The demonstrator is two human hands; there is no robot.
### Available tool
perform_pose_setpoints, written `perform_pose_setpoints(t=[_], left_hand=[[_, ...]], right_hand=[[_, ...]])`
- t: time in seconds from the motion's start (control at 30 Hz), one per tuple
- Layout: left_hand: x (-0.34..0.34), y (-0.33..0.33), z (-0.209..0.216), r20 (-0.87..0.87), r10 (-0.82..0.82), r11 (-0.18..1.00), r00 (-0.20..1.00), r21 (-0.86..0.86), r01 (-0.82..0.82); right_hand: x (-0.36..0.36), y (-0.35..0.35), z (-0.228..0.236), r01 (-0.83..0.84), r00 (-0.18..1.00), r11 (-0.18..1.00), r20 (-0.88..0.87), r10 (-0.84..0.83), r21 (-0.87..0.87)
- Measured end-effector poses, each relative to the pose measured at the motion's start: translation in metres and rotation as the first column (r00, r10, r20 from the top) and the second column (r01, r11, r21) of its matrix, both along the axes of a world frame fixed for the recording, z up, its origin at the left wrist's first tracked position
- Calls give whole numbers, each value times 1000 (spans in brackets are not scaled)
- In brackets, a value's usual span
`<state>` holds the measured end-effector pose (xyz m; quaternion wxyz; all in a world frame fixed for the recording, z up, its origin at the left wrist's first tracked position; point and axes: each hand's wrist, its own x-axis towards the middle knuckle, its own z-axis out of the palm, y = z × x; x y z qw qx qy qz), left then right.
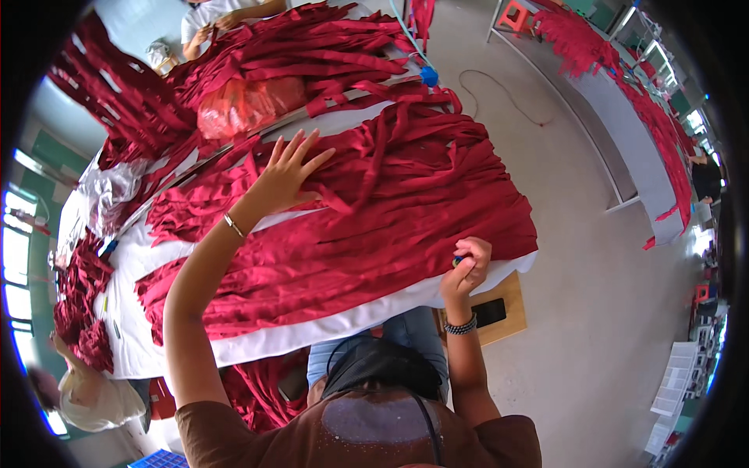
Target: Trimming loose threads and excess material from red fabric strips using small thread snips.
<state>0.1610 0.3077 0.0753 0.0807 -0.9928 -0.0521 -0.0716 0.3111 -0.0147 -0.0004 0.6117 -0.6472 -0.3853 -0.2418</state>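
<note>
Long dark red fabric strips lie side by side in a thick layer across the white-covered table. Over their far part my left hand is stretched out with the fingers spread, on or just above a loose strip; whether it touches the cloth I cannot tell. My right hand is closed near the right end of the layer, by the table's near edge. Something small and dark with a bit of blue and green shows between its fingers, too small to name.
A red plastic bag lies among more strips beyond a long bar. Clear plastic wrap sits at the left. Co-workers are at the left and far sides. Below the near edge, a wooden stool bears a phone. Another strip-covered table stands at right.
</note>
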Motion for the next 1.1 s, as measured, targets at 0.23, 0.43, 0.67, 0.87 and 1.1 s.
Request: perform_pose_setpoints(t=[0.23, 0.43, 0.67, 0.87, 1.1], left_hand=[[36, 88, -42, 228, 79, 972, 970, 199, -126], [59, 105, -53, 272, 244, 940, 931, 170, -296], [6, 83, -11, 225, 54, 854, 973, -515, 71], [-64, 32, -1, 164, 220, 959, 962, -218, -183], [-116, 25, -31, 181, 304, 897, 935, -387, -216]], right_hand=[[-1, 2, 9, 21, 999, 1000, -39, -22, -17], [3, 5, 8, 31, 995, 1000, -95, -31, -2], [1, 7, 3, 87, 982, 996, -172, -82, 23], [-2, 8, 8, 150, 983, 989, -107, -146, 21], [0, 10, 5, 87, 994, 996, -63, -87, 6]])
